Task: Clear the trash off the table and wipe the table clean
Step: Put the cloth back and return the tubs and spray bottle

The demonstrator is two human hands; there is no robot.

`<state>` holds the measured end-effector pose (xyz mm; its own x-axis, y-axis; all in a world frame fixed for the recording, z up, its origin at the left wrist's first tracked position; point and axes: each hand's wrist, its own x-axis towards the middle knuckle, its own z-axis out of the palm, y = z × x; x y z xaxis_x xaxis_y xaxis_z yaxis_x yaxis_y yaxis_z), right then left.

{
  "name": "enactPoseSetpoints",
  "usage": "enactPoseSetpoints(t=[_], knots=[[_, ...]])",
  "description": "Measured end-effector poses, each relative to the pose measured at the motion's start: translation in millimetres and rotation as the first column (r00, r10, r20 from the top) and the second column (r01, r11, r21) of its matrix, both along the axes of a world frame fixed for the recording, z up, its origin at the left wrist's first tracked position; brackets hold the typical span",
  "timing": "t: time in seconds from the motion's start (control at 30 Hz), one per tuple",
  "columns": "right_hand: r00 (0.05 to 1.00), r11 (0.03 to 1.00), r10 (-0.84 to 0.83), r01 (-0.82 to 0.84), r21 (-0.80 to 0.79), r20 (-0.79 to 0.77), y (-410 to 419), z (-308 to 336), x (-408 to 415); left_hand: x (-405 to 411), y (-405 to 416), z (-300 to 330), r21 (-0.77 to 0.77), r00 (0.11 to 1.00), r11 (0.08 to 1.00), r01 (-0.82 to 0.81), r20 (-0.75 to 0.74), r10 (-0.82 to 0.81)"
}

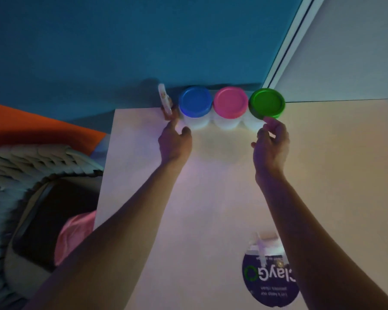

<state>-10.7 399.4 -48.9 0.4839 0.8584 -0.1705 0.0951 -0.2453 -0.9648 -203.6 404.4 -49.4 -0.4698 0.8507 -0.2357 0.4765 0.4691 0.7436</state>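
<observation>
Three white tubs stand in a row at the far edge of the white table, against the blue wall: blue lid, pink lid, green lid. My left hand is just in front of the blue-lidded tub, fingers apart, thumb near its side, holding nothing. My right hand is at the green-lidded tub, fingertips touching its front, fingers loosely curled. A small white object leans at the table's far left corner. A round purple ClayGo wrapper lies near the front right, partly under my right forearm.
Left of the table, a bin with a dark liner holds something pink. A shaggy pale cushion and an orange surface lie beyond it. A grey wall with a white frame borders the right.
</observation>
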Motion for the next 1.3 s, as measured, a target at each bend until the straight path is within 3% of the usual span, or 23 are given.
enactPoseSetpoints(t=[0.2,0.3,0.87,1.07,1.17,1.3], knots=[[0.997,0.999,0.046,-0.048,-0.023,-0.069,31.1,11.1,35.5,18.3,9.6,-2.0,0.006,0.964,0.999,-0.039,0.265,0.036],[0.991,0.996,0.072,-0.076,-0.036,-0.11,41.8,14.4,41.7,23.2,17.7,-16.6,0.013,0.951,0.998,-0.063,0.305,0.056],[0.983,0.992,0.027,-0.048,-0.116,-0.184,40.0,10.8,93.6,86.7,20.9,0.1,0.014,0.955,1.0,-0.02,0.295,0.015],[0.98,0.992,0.023,-0.048,-0.12,-0.199,2.7,4.8,47.6,23.8,9.5,-28.1,0.021,0.918,0.946,-0.323,0.25,0.308],[0.971,0.987,0.118,-0.138,-0.085,-0.207,-18.7,5.1,1.1,0.8,5.3,-12.2,0.037,0.92,0.933,-0.357,0.189,0.344],[0.916,0.923,0.37,-0.382,-0.055,-0.154,-25.0,4.7,-61.0,-10.9,11.7,12.0,0.124,0.959,0.959,-0.255,0.155,0.235]])
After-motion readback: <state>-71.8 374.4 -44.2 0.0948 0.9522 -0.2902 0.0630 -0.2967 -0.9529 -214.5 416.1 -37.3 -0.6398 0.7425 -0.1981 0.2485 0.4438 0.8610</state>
